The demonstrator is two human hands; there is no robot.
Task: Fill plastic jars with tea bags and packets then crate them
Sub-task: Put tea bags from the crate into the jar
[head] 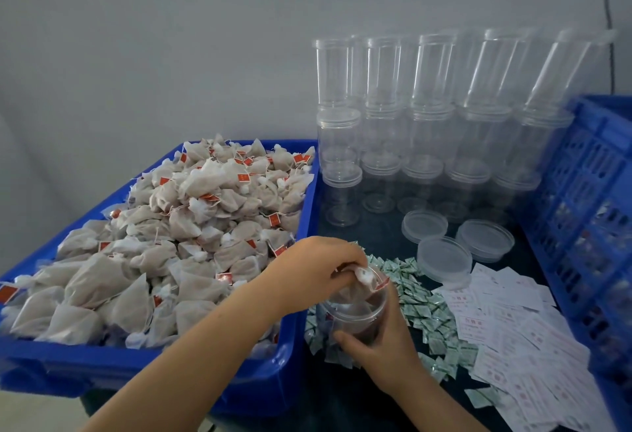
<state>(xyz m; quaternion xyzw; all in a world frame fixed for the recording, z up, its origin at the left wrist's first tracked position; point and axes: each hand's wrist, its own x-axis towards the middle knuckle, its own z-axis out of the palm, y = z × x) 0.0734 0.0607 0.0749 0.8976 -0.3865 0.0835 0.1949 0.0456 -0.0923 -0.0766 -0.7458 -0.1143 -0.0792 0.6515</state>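
Near the front of the counter (376, 236), my right hand (379, 342) wraps the jar (355, 308) to steady it while my left-hand fingers (345, 260) pinch a tea bag (364, 276) at its mouth, close beside the heaped bin (301, 192).

Two bare forearms are seen, w/ no sleeves covering them up to the frame edge. Left hand (309, 272) and right hand (379, 339) are ungloved; nails are kept short. Nothing else of the body is shown.
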